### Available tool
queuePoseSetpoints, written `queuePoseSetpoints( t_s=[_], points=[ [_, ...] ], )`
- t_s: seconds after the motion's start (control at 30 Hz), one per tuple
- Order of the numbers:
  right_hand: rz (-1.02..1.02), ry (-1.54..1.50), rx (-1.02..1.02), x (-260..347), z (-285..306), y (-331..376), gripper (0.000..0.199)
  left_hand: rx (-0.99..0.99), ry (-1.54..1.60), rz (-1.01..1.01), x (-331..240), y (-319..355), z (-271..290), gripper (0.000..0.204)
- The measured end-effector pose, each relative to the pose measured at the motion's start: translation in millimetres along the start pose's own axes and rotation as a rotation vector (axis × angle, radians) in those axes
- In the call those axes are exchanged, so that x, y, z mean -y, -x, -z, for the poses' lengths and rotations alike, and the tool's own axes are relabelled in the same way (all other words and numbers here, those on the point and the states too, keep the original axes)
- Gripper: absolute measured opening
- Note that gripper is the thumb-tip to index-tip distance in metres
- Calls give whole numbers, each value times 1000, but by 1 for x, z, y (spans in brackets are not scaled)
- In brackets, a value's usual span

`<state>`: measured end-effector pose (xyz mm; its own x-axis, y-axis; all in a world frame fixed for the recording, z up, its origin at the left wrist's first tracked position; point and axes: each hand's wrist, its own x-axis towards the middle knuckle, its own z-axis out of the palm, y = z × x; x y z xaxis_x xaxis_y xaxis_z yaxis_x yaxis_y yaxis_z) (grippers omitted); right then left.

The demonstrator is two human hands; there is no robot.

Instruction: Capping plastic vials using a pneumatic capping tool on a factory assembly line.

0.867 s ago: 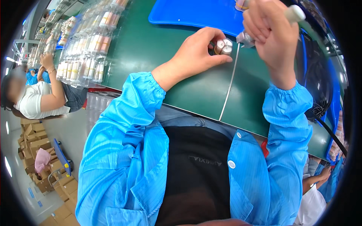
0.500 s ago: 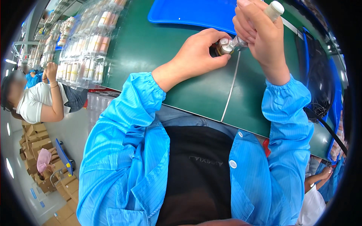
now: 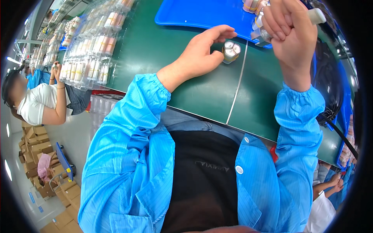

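My left hand (image 3: pixel 200 54) is open, fingers stretched out, just to the left of a small bundle of three cylinders (image 3: pixel 232 52) with whitish round ends and a yellowish band. The bundle rests on the green table (image 3: pixel 194 87) and nothing grips it. My right hand (image 3: pixel 291 33) is raised at the upper right, closed around a tool (image 3: pixel 317 16) whose pale, rounded handle end sticks out past the thumb side. A shiny metallic piece shows below its fingers, over the edge of the blue tray (image 3: pixel 194 13); whether it belongs to the tool is unclear.
More banded cylinder bundles (image 3: pixel 252 5) lie in the tray. Clear plastic packs of cylinders (image 3: pixel 93 58) are stacked at the left. A black bag (image 3: pixel 330 81) and a cable lie to the right. A person in white (image 3: pixel 40 103) stands left; cardboard boxes (image 3: pixel 39 145) fill the floor behind.
My left hand has let go of the bundle and drawn slightly left. My right hand has moved right with the tool, away from the bundle. More bundles now show in the tray.
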<state>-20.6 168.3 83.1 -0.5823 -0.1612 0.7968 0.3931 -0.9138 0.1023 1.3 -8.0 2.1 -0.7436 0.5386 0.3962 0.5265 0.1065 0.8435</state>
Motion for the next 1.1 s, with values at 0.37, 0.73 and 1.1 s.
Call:
queuePoseSetpoints(
  t_s=[0.37,0.73,1.1],
  points=[
    [-49,530,143,1,39,18,39,23,-227,22,-7,-2,-5,42],
    [-54,406,24,4,34,25,37,77,-92,150,-6,-6,-6,45],
    [-39,1419,-483,11,-50,-2,40,197,1088,377,3,-12,32,51]
  ],
)
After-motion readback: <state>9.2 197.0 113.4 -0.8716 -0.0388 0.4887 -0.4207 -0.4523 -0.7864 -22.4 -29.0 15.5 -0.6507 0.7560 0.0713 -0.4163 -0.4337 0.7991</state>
